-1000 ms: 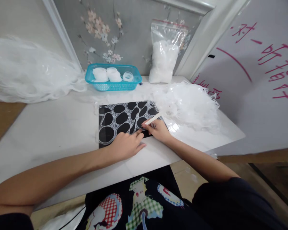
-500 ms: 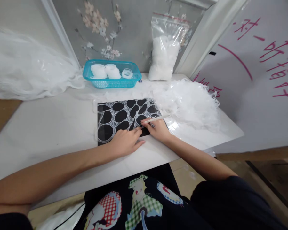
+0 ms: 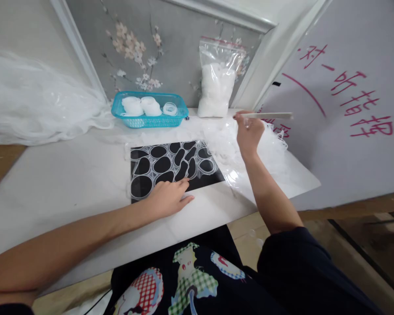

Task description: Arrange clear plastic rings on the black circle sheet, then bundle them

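A black mat (image 3: 213,175) lies on the white table (image 3: 68,183), covered with a clear film cut into oval rings (image 3: 164,164). My left hand (image 3: 169,197) rests flat on the mat's near edge, fingers pressing the film. My right hand (image 3: 248,131) is raised above a heap of clear film scraps (image 3: 272,142) at the right, pinching a thin white stick (image 3: 271,116) that points right. Whether a scrap hangs from the stick's tip, I cannot tell.
A turquoise basket (image 3: 151,120) with white tape rolls stands at the back. Beside it leans a zip bag of white pieces (image 3: 216,87). A big mound of white film (image 3: 36,107) fills the left. A white board with pink writing (image 3: 341,100) stands at right.
My right hand has lifted off the mat with the stick and moved up and right, over the scrap heap. My left hand has stayed on the mat.
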Demonstrator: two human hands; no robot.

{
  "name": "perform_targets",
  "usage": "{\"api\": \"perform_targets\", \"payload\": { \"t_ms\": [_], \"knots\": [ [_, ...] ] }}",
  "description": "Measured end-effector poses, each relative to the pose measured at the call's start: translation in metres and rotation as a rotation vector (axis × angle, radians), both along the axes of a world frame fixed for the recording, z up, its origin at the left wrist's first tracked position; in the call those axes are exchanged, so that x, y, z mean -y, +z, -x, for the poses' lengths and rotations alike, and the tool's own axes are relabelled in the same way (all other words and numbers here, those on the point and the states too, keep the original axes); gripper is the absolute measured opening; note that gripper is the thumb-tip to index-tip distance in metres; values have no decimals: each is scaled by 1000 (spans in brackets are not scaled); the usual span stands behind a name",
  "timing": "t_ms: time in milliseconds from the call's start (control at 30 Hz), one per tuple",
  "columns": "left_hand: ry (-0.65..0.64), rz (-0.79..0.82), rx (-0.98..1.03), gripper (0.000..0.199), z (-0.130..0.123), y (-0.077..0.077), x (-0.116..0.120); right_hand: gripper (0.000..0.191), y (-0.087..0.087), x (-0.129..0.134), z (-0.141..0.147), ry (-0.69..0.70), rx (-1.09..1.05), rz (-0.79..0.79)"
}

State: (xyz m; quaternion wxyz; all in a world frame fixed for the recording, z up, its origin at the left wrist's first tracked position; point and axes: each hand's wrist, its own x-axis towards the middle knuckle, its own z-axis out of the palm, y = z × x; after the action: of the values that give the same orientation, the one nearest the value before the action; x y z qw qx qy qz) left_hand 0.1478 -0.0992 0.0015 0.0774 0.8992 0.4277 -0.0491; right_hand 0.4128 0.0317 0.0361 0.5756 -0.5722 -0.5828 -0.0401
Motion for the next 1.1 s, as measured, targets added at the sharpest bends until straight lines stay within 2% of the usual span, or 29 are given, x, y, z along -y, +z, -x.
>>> {"api": "perform_targets", "payload": {
  "t_ms": [67,133,267,367,500,667,733,833,1100],
  "knots": [
    [-20,-30,-12,41,1,-1,1,19,-1,9,-9,52,-194,-34],
    [-38,-58,-11,41,1,-1,1,17,-8,26,-14,182,-450,-1],
    [-92,-108,3,41,-5,2,0,15,-24,65,-12,489,-1068,246],
    [-146,-129,1,41,-16,3,-3,11,-27,87,-8,627,-1312,360],
    [-183,-173,-17,42,-33,2,-11,16,-33,93,3,707,-1104,449],
    [-187,-198,-19,43,-48,-4,-19,22,-58,81,19,702,-372,600],
    [-173,-197,-10,43,-49,-7,-20,26,-67,78,22,700,-176,637],
    [-152,-175,-7,42,-50,-9,-21,29,-73,76,21,705,-108,666],
    [-143,-174,-7,42,-50,-12,-22,26,-73,78,20,677,-41,668]
  ]
}}
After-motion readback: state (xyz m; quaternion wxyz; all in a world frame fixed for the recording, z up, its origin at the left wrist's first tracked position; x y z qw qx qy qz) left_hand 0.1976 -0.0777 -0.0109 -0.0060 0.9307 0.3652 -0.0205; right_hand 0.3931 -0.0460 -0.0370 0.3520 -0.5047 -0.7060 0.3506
